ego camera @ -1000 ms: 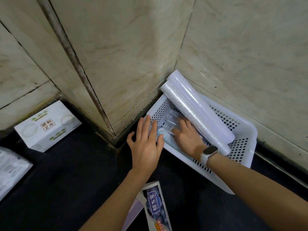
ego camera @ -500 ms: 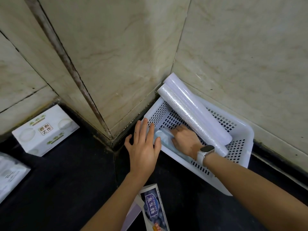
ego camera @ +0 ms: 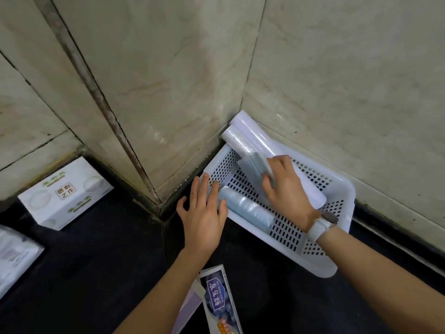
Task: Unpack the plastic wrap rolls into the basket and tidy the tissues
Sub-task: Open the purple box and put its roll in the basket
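Right hand point(ego camera: 286, 186) lifted from the basket point(ego camera: 337, 256) floor onto the far rolls point(ego camera: 252, 141), grip closed round a bluish flat pack point(ego camera: 255, 169); left hand point(ego camera: 204, 213) flat, open, steadying the near roll point(ego camera: 245, 208) inside; unpacking nearly settled.

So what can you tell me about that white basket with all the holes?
The white basket looks like plastic, rectangular, with rows of small slots through its floor and walls. It sits on the dark floor, pushed into the corner of the marble walls. Two long white rolls lean over its far corner, and a bluish roll lies inside. The left hand rests at its near corner; the right hand reaches in, holding a flat bluish pack.
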Demonstrator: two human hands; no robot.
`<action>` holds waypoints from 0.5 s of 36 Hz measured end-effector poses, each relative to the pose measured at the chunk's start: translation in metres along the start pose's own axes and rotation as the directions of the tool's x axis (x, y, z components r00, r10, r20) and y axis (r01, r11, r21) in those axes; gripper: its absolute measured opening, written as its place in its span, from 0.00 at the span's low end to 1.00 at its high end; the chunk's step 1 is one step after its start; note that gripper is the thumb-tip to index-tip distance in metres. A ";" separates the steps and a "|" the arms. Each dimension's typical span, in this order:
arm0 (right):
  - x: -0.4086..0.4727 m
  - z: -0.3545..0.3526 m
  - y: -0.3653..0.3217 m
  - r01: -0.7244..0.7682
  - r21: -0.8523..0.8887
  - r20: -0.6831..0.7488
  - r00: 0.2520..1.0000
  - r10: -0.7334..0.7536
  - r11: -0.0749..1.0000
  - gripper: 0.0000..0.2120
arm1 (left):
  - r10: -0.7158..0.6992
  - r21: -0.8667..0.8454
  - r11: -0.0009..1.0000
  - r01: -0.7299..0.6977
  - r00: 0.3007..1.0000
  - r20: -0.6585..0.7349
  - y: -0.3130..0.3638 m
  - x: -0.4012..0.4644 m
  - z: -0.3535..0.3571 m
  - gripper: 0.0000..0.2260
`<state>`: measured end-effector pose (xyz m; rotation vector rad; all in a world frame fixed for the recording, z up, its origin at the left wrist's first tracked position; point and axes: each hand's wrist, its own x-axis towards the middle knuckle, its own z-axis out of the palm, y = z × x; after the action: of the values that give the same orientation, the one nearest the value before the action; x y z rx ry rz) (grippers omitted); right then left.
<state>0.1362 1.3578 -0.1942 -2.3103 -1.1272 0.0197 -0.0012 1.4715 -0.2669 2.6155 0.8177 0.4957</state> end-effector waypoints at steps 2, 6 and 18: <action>0.008 -0.004 -0.002 -0.002 0.079 0.032 0.999 -0.001 0.997 0.07 | -0.011 -0.009 1.000 0.011 1.000 0.009 0.000 0.000 0.000 0.21; 0.012 0.009 -0.006 -0.105 0.127 0.439 0.897 0.039 0.986 0.06 | -0.010 -0.012 1.000 0.010 1.000 0.014 0.000 0.000 0.001 0.22; 0.007 0.044 0.016 -0.198 0.096 0.497 0.859 0.126 0.975 0.03 | -0.043 -0.063 0.997 0.046 0.998 0.039 -0.001 -0.001 0.000 0.25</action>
<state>0.1409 1.3758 -0.2372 -2.3225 -1.1089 0.7672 -0.0022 1.4718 -0.2676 2.5342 0.8324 0.4514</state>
